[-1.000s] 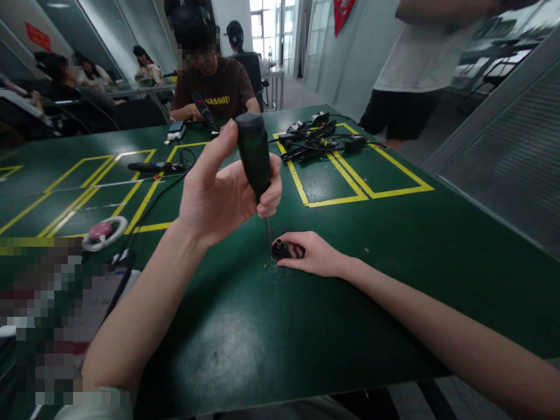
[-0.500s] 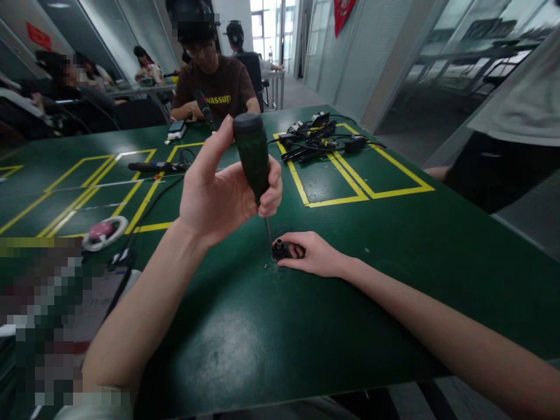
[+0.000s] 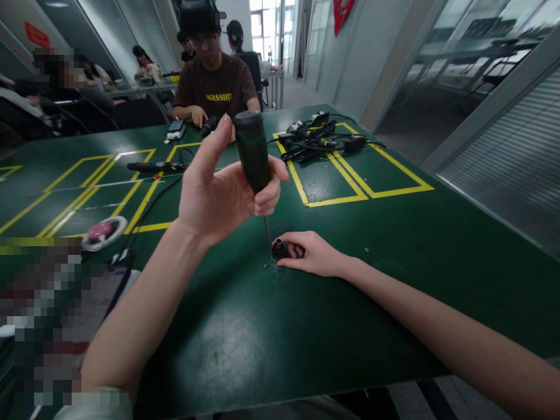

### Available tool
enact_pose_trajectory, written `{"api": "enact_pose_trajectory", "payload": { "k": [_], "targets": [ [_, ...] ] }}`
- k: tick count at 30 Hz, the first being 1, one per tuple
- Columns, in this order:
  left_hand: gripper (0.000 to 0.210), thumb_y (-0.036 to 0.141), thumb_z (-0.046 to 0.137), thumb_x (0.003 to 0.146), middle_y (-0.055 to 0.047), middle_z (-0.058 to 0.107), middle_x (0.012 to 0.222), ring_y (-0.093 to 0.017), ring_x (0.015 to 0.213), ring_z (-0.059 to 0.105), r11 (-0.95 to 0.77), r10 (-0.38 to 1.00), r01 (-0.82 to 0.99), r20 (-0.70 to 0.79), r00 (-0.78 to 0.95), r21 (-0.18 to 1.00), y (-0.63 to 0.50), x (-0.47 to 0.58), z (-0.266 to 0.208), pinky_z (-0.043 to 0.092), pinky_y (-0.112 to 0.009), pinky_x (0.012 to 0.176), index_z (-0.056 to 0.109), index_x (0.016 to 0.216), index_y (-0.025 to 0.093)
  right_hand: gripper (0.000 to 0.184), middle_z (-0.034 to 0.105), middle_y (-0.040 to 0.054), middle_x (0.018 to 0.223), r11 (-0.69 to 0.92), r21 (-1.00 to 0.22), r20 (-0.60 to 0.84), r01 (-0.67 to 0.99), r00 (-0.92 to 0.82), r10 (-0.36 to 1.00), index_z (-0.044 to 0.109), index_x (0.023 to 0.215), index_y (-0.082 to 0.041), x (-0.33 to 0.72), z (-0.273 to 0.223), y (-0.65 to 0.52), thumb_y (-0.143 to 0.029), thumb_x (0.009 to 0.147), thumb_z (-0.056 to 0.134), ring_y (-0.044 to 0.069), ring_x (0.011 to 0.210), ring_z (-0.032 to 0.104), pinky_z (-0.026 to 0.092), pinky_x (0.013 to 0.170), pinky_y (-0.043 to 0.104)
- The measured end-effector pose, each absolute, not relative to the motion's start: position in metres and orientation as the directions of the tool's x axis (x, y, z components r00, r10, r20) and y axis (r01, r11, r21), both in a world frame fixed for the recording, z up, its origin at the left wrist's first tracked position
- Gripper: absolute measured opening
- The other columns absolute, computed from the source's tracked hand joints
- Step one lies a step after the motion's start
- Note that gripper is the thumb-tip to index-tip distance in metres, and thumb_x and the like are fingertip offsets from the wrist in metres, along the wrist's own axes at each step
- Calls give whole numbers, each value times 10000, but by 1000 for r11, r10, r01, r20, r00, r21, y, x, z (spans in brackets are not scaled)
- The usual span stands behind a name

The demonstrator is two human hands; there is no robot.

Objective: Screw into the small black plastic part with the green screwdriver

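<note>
A screwdriver with a thick dark green handle is gripped by my left hand; the fingers wrap the handle and the thumb lies along its side. Its thin shaft slants down to a small black part on the table, where the exact contact of the tip is too small to make out. My right hand pinches that black part between thumb and fingers, holding it against the tabletop. A short dark post rises from the part. Beside it lies a tiny metal piece, perhaps a screw.
The green table carries yellow tape outlines. A pile of black cables and tools lies at the far right. Leftward are a blue-black tool with a cord and a white ring with a pink item. A person sits opposite.
My left fingers have shifted around the screwdriver handle, with the index finger now extended more. My right hand and the black part stay put. A person at the right has left view.
</note>
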State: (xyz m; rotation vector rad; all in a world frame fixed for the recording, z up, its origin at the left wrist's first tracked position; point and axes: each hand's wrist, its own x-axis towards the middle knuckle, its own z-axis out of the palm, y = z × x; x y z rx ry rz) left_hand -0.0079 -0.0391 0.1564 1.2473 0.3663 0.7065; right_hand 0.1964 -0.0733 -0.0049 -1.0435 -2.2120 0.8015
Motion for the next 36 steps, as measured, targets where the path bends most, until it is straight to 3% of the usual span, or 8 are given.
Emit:
{"api": "enact_pose_trajectory", "payload": {
  "k": [5,14,22,30,36],
  "targets": [
    [745,835,477,855,-16,497,551,-111,525,473,150,657,-282,117,744,948,-39,-8,157,411,-237,512,665,706,131,360,616,-43,691,523,-711,241,469,-536,809,707,1142,-136,196,-6,-73,-335,865,824,106,569,522,411,630,246],
    [715,832,460,867,-36,575,643,-140,577,580,136,693,-296,123,711,945,-41,-6,157,461,-249,539,595,736,143,365,626,-38,690,524,-711,241,468,-538,808,706,1147,-154,197,-8,-73,-394,887,792,109,565,518,419,638,248],
    [674,798,570,834,13,499,554,-102,508,461,144,660,-290,126,740,946,-39,-9,155,403,-232,510,675,877,134,359,616,-46,680,523,-717,246,461,-536,808,709,1134,-138,197,-7,-73,-346,865,824,105,555,514,416,633,249],
    [768,831,423,884,-17,495,567,-113,536,481,176,664,-292,105,740,940,-38,-9,156,410,-243,529,675,701,128,358,630,-38,692,526,-714,243,462,-541,805,707,1145,-153,198,-8,-73,-373,880,805,113,573,533,424,645,254],
    [783,824,312,917,-32,535,591,-122,552,518,172,675,-287,99,732,942,-40,-8,157,445,-239,551,649,738,140,366,629,-38,692,526,-715,248,461,-536,807,708,1144,-154,198,-9,-73,-381,876,808,109,565,521,417,633,249]
  ]
}}
